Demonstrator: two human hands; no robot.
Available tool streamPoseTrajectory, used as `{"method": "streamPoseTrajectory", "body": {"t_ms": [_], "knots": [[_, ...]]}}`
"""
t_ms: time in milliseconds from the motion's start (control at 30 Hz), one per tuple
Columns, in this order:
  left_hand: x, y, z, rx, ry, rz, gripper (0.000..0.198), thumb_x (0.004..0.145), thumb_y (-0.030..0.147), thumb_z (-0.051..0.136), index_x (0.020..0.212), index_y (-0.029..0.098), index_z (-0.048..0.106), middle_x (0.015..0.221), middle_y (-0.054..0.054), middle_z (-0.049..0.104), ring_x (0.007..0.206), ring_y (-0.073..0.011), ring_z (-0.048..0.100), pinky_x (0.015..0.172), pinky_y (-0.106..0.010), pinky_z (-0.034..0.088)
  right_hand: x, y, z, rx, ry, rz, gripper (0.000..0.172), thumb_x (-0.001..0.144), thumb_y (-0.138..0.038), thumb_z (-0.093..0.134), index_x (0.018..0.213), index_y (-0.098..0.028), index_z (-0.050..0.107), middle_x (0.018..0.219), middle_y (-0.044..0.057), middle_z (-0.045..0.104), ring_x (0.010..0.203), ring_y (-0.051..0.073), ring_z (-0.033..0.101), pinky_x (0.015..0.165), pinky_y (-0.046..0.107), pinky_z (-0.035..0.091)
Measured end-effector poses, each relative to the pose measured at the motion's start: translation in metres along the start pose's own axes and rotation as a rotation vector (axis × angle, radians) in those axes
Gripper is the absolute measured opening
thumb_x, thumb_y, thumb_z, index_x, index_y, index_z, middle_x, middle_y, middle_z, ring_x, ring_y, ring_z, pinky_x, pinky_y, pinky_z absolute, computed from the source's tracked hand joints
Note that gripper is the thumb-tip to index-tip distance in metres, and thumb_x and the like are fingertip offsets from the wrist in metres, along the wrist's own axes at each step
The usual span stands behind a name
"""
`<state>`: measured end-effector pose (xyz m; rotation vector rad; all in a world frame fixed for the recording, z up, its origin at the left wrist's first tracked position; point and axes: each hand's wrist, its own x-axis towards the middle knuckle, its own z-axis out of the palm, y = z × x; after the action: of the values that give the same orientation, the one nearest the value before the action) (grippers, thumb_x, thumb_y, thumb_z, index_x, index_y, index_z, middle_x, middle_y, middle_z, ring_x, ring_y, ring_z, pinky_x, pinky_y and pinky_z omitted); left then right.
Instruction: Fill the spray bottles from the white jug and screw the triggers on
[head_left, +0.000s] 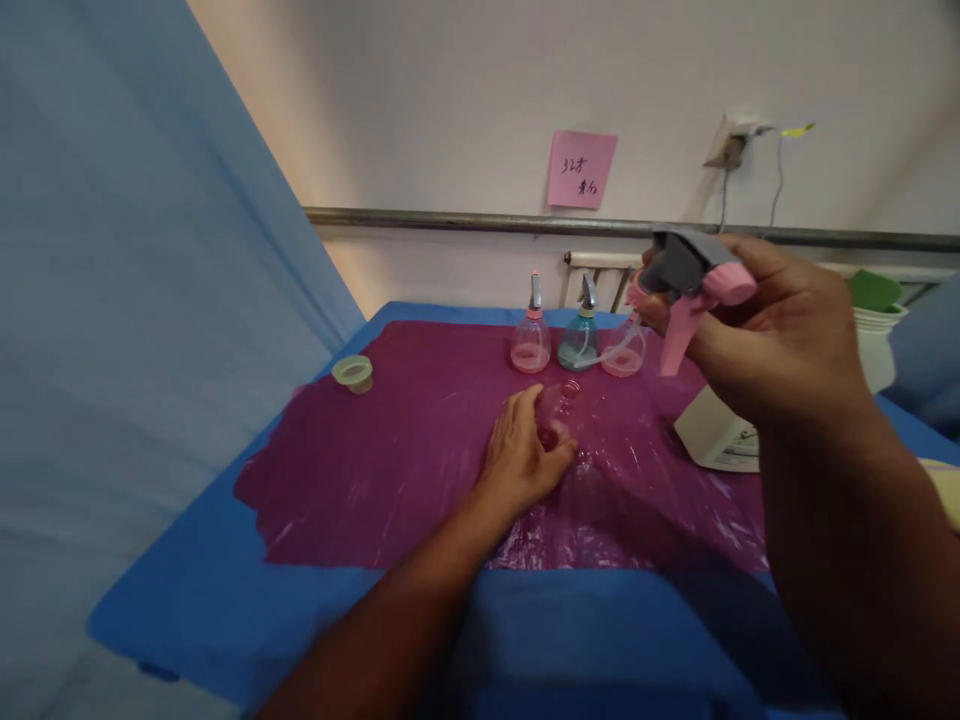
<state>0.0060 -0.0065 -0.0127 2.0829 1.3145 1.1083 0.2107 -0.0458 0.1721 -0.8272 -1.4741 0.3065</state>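
Note:
My right hand [780, 330] is raised over the table's right side, closed on a pink and grey spray trigger head [694, 280] whose thin clear tube hangs down to the left. My left hand [521, 450] rests on the purple plastic sheet [390, 470], its fingers wrapped round a small clear bottle [559, 405] with a little pink liquid in it. At the back of the sheet stand two small spray bottles, one pink [531, 335] and one teal [579, 332], and a pink bottle [624, 355] with no head.
A pale green cup [353, 373] sits at the sheet's left edge. A white box [716, 432] lies at the right, with a white container and green lid [876, 318] behind it. Blue cloth [300, 610] covers the table; a blue curtain [135, 300] hangs at left.

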Motion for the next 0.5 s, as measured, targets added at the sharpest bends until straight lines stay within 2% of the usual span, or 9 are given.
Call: {"method": "streamPoseTrajectory", "body": {"t_ms": [67, 167, 333, 500], "knots": [[0.0, -0.001, 0.001, 0.014, 0.02, -0.005, 0.082, 0.088, 0.031, 0.087, 0.16, 0.025, 0.049, 0.158, -0.015, 0.063, 0.15, -0.0374, 0.063, 0.128, -0.059, 0.051, -0.001, -0.001, 0.0, 0.006, -0.022, 0.028, 0.031, 0.08, -0.03, 0.102, 0.108, -0.027, 0.088, 0.101, 0.001, 0.084, 0.088, 0.017, 0.076, 0.076, 0.03, 0.065], [0.0, 0.001, 0.0, -0.003, 0.027, 0.024, 0.079, 0.09, 0.031, 0.086, 0.16, 0.026, 0.049, 0.158, -0.014, 0.063, 0.148, -0.0362, 0.064, 0.128, -0.059, 0.052, -0.005, 0.007, 0.004, 0.056, -0.118, 0.15, 0.031, 0.078, -0.034, 0.104, 0.105, -0.027, 0.088, 0.096, 0.0, 0.082, 0.082, 0.015, 0.073, 0.076, 0.03, 0.065], [-0.004, 0.013, -0.006, -0.063, 0.012, 0.094, 0.079, 0.09, 0.031, 0.085, 0.161, 0.025, 0.049, 0.161, -0.015, 0.061, 0.152, -0.0362, 0.061, 0.131, -0.058, 0.05, -0.026, 0.044, 0.011, 0.174, -0.215, 0.345, 0.033, 0.078, -0.04, 0.104, 0.103, -0.026, 0.087, 0.097, 0.001, 0.082, 0.086, 0.018, 0.073, 0.081, 0.033, 0.065], [-0.007, 0.025, -0.01, -0.141, -0.045, 0.076, 0.08, 0.091, 0.031, 0.082, 0.163, 0.026, 0.05, 0.159, -0.014, 0.063, 0.149, -0.0346, 0.064, 0.129, -0.055, 0.052, -0.057, 0.079, 0.006, 0.242, -0.254, 0.477, 0.041, 0.08, -0.046, 0.103, 0.112, -0.026, 0.086, 0.106, 0.005, 0.084, 0.098, 0.024, 0.078, 0.088, 0.039, 0.066]]}}
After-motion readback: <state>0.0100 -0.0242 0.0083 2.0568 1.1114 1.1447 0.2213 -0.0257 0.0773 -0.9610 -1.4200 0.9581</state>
